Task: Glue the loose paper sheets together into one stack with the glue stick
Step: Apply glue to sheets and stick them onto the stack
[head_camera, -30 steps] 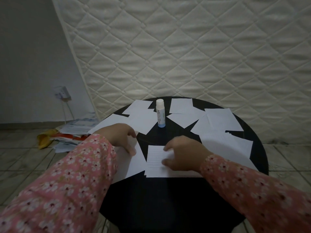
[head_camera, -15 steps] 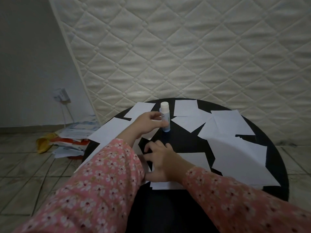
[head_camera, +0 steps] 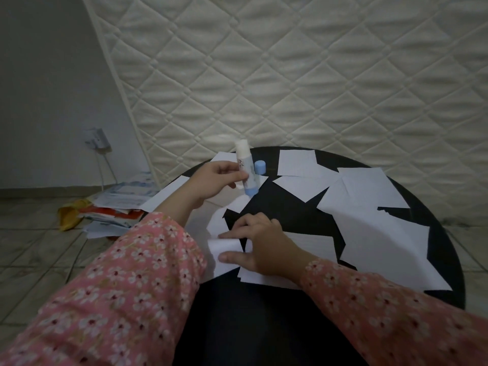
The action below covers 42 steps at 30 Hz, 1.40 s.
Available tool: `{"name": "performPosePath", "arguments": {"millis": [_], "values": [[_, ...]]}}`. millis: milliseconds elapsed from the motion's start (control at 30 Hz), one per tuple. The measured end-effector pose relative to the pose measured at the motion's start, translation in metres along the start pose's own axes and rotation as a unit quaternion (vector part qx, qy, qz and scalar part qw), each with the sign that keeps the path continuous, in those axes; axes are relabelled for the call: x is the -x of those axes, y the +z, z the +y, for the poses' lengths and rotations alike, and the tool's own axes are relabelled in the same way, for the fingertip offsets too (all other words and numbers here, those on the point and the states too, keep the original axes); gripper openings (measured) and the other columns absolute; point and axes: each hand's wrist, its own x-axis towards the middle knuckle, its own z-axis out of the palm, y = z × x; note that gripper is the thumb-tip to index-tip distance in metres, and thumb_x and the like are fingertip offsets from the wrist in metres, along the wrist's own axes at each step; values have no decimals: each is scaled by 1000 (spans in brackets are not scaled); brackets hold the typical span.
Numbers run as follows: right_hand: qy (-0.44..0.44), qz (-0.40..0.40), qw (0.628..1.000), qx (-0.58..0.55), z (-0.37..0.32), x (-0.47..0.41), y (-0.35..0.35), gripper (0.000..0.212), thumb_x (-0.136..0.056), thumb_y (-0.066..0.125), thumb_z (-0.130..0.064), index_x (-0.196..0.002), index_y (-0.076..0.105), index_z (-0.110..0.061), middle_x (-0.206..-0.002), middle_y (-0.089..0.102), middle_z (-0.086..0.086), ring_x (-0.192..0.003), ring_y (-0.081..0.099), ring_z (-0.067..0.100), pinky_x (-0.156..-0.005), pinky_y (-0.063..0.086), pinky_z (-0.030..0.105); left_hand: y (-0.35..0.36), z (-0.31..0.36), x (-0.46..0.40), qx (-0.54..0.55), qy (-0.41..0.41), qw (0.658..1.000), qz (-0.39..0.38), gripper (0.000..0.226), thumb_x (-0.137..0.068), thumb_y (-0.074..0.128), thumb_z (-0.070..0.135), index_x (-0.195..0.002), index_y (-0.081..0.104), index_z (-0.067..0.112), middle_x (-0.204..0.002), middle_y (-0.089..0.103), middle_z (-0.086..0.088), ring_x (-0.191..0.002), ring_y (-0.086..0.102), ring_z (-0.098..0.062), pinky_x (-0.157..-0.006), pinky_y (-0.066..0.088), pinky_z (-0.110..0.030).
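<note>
Glue stick lifted off the bench in our left grip.

Our left hand (head_camera: 215, 180) had its grip clamped on the glue stick (head_camera: 246, 171), held tilted above the bench's (head_camera: 277, 207) far left edge, white end up, blue end down. A small blue cap (head_camera: 260, 167) stood just beside it on the bench. Our right hand (head_camera: 260, 244) lay flat, fingers spread, pressing the near paper sheet (head_camera: 306, 243) whose left edge curled up. Other loose sheets (head_camera: 364, 191) lay scattered toward the far and right edges.
</note>
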Motion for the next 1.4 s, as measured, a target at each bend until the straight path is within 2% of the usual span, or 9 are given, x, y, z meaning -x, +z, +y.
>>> {"name": "performPosePath", "arguments": {"millis": [233,367,500,600,833,967,1100,1233,1400], "values": [[25,33,969,-243,-6,8,-15,42,-81,74,-31,-122,65,-27,-96,57,-9,-80,54,-5,-82,39,8,-27,12,22,116,-16,992,39,16,-95,55,33,-98,67,23,-86,70,14,-74,65,-5,-69,36,-27],[67,-25,931,-357,6,16,-32,43,-83,72,-14,-124,62,-23,-116,66,-7,-102,65,7,-90,51,18,-35,1,34,265,-66,958,84,20,-98,45,34,-93,61,24,-70,65,15,-66,55,-5,-66,33,-27],[69,-20,894,-442,17,25,-50,52,-83,65,6,-129,56,-17,-113,65,-9,-96,65,0,-79,50,13,-29,-34,49,374,-131,912,106,23,-96,46,41,-105,60,26,-96,64,12,-82,52,-11,-79,40,-31],[71,20,872,-483,30,28,-65,51,-83,59,12,-126,58,-15,-104,68,-13,-88,66,-2,-72,50,14,-23,-48,54,431,-110,889,110,24,-95,50,37,-103,63,18,-85,63,4,-63,49,-9,-65,38,-24],[117,78,887,-439,59,28,-79,48,-84,59,12,-124,56,-15,-107,60,-9,-84,64,-2,-75,51,11,12,-30,45,441,-117,886,89,21,-97,48,32,-99,63,17,-72,62,6,-54,41,-8,-54,31,-22],[190,129,906,-356,74,23,-81,57,-80,73,-4,-131,53,-20,-107,64,3,-90,63,3,-74,48,11,28,-21,33,414,-129,895,102,20,-95,49,24,-101,63,12,-72,63,2,-52,45,-9,-56,28,-24],[238,215,894,-314,92,20,-85,52,-83,71,-10,-132,52,-15,-61,50,-3,-48,56,-1,-48,40,8,27,-12,30,369,-117,913,127,28,-93,33,19,-91,59,8,-70,65,-3,-68,57,-16,-63,41,-28],[270,224,901,-253,110,19,-80,53,-83,72,-17,-133,53,-13,-70,46,-6,-72,53,13,-74,45,23,29,3,44,88,-58,994,-4,26,-91,39,33,-81,56,15,-72,63,3,-69,54,-13,-65,39,-25],[281,220,907,-221,114,21,-73,51,-84,70,-16,-131,53,-11,-110,60,10,-101,59,25,-94,45,31,30,-3,60,-176,17,975,-135,46,-61,89,35,-95,59,26,-88,69,16,-77,62,1,-71,46,-18]]}}
